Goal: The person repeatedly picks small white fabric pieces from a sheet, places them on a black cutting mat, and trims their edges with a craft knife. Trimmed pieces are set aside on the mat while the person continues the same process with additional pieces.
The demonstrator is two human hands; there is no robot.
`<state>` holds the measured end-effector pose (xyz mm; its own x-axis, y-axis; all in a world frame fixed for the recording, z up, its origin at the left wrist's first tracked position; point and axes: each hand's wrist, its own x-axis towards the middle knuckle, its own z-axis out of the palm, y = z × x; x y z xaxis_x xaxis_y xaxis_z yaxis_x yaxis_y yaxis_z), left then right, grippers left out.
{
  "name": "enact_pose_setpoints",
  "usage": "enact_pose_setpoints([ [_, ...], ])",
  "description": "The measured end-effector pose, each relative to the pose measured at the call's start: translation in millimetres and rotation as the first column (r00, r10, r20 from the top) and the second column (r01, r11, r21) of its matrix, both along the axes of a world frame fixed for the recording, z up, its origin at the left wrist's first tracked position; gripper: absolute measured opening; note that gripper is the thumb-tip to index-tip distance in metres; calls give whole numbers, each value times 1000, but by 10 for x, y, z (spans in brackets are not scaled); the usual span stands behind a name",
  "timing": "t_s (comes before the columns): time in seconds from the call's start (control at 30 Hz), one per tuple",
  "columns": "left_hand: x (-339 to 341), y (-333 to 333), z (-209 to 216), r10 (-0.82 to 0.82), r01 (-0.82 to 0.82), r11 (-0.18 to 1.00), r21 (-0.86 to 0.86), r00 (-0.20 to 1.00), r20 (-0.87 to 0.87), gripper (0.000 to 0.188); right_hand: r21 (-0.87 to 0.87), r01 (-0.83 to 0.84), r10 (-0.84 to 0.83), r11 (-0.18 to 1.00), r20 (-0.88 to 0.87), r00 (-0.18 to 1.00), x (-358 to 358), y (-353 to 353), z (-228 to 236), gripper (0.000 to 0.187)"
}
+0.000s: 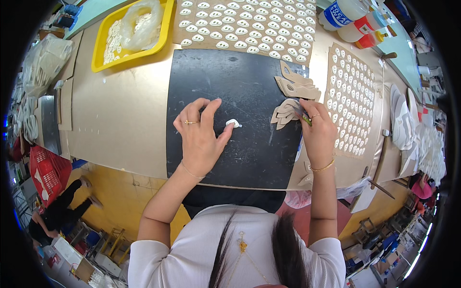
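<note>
On the black mat (216, 163) lies a small white oval piece (232, 123) with a hole. My left hand (199, 132) is over the mat, fingers apart, its thumb tip at the edge of that piece. My right hand (318, 127) is closed on a small green-handled metal tool (303, 115); whether it is tweezers or snips I cannot tell. The tool and fingertips are at a fanned stack of beige cut pieces (285, 113), partly covering it. More beige pieces with cut-out slots (297, 88) lie just beyond, at the mat's right edge.
A brown sheet (230, 45) with rows of white oval pieces lies beyond the mat; another such sheet (350, 101) is at the right. A yellow tray (101, 53) at the far left holds white pieces and a plastic bag. Bottles (343, 17) stand at the far right.
</note>
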<state>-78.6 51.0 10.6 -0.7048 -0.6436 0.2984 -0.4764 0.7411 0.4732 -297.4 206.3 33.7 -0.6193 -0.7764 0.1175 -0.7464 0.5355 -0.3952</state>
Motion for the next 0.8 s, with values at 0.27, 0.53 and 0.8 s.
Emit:
enact_pose_setpoints([
  [0.27,88,75,-131,-22,23,1000,9,992,-125,65,-183,-92,67,979,-137,988,-10,72,-137,34],
  [0.53,112,142,-65,-71,89,992,90,981,-183,59,-259,16,39,966,206,978,-116,104,-39,25],
  [0.8,242,114,-21,41,6,974,225,979,-202,53,-389,-80,252,918,413,875,-61,-99,291,21],
])
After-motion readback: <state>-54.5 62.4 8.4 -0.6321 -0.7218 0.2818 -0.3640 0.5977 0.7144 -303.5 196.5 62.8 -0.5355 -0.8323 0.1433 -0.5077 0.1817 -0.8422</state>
